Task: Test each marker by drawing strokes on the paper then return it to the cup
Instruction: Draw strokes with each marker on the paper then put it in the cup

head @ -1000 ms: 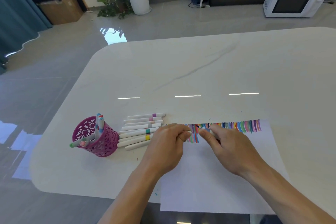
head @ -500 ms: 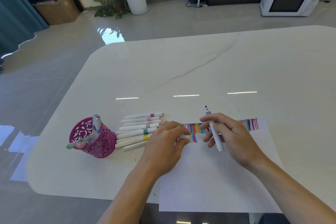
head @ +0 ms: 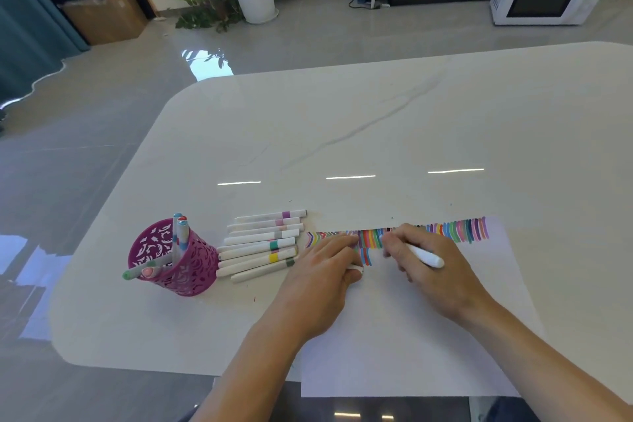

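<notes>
From my remote seat I watched 2 hands work over the white sheet of paper [head: 411, 336] on the pale marble-look tabletop [head: 376, 134]. The right hand [head: 435, 271] pinched a white felt-tip marker [head: 424, 257], its tip end down at the paper beside the band of coloured strokes [head: 462, 229]. The left hand [head: 325, 271] rested on the paper, fingers curled round a small white cap [head: 357, 269]. A row of white markers [head: 260, 243] lay between the paper and the magenta perforated cup [head: 191, 271], which held several more.
</notes>
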`<act>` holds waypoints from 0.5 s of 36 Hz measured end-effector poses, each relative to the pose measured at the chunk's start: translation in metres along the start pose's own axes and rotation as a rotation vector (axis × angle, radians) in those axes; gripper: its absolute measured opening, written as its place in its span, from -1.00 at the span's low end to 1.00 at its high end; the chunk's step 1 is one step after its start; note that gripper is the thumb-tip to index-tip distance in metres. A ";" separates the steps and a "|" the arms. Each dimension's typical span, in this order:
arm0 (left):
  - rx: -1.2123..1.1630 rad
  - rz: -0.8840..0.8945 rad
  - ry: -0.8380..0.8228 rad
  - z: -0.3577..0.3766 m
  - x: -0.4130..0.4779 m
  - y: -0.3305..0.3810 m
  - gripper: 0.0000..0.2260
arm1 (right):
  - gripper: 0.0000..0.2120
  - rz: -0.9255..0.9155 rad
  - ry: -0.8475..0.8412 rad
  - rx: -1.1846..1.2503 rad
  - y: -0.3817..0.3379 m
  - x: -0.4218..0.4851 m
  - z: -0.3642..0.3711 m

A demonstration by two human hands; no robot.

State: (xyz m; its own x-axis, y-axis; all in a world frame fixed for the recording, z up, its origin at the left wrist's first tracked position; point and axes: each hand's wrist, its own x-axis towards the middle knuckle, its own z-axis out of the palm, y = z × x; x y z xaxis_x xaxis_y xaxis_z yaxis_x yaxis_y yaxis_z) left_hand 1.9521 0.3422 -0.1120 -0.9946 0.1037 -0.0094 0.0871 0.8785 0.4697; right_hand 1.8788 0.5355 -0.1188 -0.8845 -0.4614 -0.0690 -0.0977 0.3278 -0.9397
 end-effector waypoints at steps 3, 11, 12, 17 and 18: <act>0.000 -0.016 -0.009 0.000 0.000 0.000 -0.84 | -0.72 0.043 -0.024 0.068 0.001 -0.003 0.005; -0.018 -0.045 -0.038 -0.001 0.000 -0.002 -0.83 | -0.88 0.099 0.061 0.215 0.008 -0.002 0.008; -0.022 -0.049 -0.040 -0.001 0.000 -0.002 -0.83 | -0.87 0.100 0.068 0.212 0.008 -0.002 0.008; -0.051 -0.058 -0.058 -0.001 0.001 -0.003 -0.84 | -0.84 0.104 0.078 0.219 0.009 -0.002 0.009; -0.055 -0.058 -0.062 -0.001 0.001 -0.004 -0.84 | -0.84 0.102 0.080 0.220 0.008 -0.002 0.009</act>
State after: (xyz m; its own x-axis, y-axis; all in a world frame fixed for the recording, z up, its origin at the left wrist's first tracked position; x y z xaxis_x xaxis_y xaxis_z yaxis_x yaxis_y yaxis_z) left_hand 1.9508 0.3385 -0.1130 -0.9922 0.0834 -0.0922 0.0242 0.8571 0.5145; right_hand 1.8840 0.5318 -0.1290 -0.9189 -0.3655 -0.1488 0.0879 0.1780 -0.9801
